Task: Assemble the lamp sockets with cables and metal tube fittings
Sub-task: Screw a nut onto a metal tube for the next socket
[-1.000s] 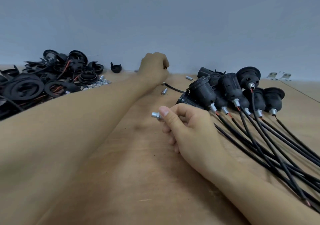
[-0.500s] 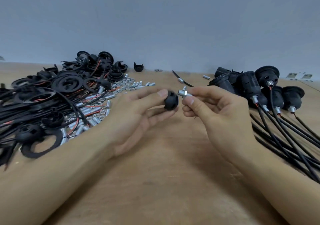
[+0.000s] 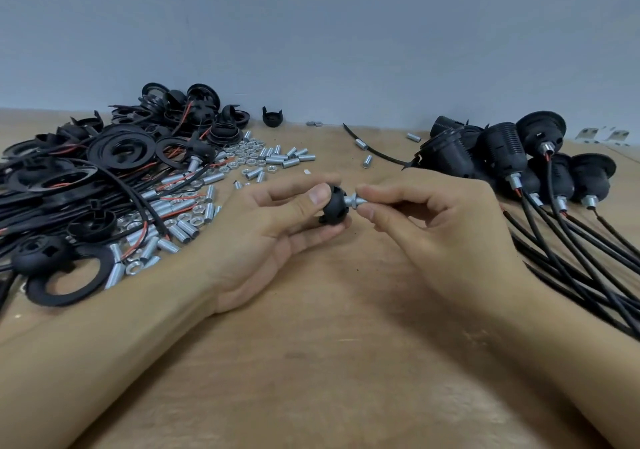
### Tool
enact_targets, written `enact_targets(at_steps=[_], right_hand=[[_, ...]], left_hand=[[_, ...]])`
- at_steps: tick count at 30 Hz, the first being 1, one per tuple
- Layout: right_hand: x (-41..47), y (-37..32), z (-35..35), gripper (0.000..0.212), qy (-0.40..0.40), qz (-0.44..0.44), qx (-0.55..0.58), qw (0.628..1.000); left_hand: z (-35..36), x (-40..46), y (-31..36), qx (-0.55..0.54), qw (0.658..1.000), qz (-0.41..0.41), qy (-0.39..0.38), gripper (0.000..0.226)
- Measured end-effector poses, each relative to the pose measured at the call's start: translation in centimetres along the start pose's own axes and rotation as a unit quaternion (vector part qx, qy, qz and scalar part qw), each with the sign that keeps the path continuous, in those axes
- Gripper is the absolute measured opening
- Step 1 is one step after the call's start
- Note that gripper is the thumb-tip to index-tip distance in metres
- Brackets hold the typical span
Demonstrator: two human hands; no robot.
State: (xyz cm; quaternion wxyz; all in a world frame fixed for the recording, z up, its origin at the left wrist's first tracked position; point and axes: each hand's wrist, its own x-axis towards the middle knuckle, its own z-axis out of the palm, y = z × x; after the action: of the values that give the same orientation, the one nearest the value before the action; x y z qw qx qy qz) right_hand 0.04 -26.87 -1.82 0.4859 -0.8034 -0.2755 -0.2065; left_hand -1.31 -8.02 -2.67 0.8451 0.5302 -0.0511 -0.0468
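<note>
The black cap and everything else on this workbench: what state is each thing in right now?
Black cap: held up in the left hand, metal tube fitting entering its top.
Metal tube fitting: pinched by the right hand.
Finished sockets: piled at right, cables attached.
Loose tubes and nuts: scattered on the table.
Unassembled black parts: heaped at left.

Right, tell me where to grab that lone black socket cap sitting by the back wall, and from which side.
Take the lone black socket cap by its rounded lower body, pinching it from above across its left and right sides. It seems to sit dome-down with its thin prongs pointing up, so the prongs give a poor hold. It stands apart from the pile of black parts, so fingers should fit on both sides.
</note>
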Motion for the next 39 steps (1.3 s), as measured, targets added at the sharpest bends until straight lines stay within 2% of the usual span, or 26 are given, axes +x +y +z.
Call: enact_targets(at_steps=[7, 15, 18, 24, 29, 31, 32, 34, 36, 37, 39], right_hand=[[0.0, 0.0, -0.5, 0.007, -0.048, 0.034, 0.059, 0.997], [0.0, -0.2, 0.4, 0.048, -0.024, 0.076, 0.029, 0.996], [0.2, -0.2, 0.6, 0.055, -0.021, 0.111, 0.038, 0.993], [0.0, 0.1, 1.1, 0.063, -0.028, 0.209, 0.154, 0.965], [0.2, 0.3, 1.0, 0.080, -0.065, 0.254, 0.192, 0.946], [0.4, 0.3, 0.7, 0.077, -0.072, 0.265, 0.240, 0.931], [0.4, 0.3, 0.6, 0.069, -0.073, 0.258, 0.260, 0.928], [0.4, 0.3, 0.2, 0.037, -0.074, 0.210, 0.253, 0.942], [0.4, 0.0, 0.0, 0.020, -0.075, 0.175, 0.214, 0.958], [0.4, 0.0, 0.1, 0.023, -0.077, 0.169, 0.194, 0.963], [0.2, 0.0, 0.4, 0.044, -0.088, 0.168, 0.154, 0.970]], left_hand=[[-0.2, -0.3, -0.1, 0.044, 0.996, 0.069, -0.040, 0.027], [0.4, -0.6, -0.3, 0.130, 0.981, 0.137, -0.052, 0.028], [0.7, -0.7, -0.4, 0.137, 0.978, 0.152, -0.049, 0.028], [1.2, -1.1, -0.4, 0.195, 0.951, 0.229, -0.073, 0.032], [0.9, -0.7, -0.3, 0.172, 0.959, 0.223, -0.043, 0.031], [0.6, -0.5, -0.1, 0.150, 0.964, 0.217, -0.030, 0.032], [0.5, -0.4, 0.0, 0.143, 0.966, 0.213, -0.025, 0.031], [0.3, -0.4, 0.1, 0.131, 0.970, 0.203, -0.020, 0.031], [0.3, -0.4, 0.1, 0.132, 0.971, 0.197, -0.025, 0.031], [0.4, -0.4, 0.1, 0.139, 0.970, 0.196, -0.032, 0.031], [0.6, -0.6, 0.0, 0.157, 0.966, 0.199, -0.045, 0.032]])
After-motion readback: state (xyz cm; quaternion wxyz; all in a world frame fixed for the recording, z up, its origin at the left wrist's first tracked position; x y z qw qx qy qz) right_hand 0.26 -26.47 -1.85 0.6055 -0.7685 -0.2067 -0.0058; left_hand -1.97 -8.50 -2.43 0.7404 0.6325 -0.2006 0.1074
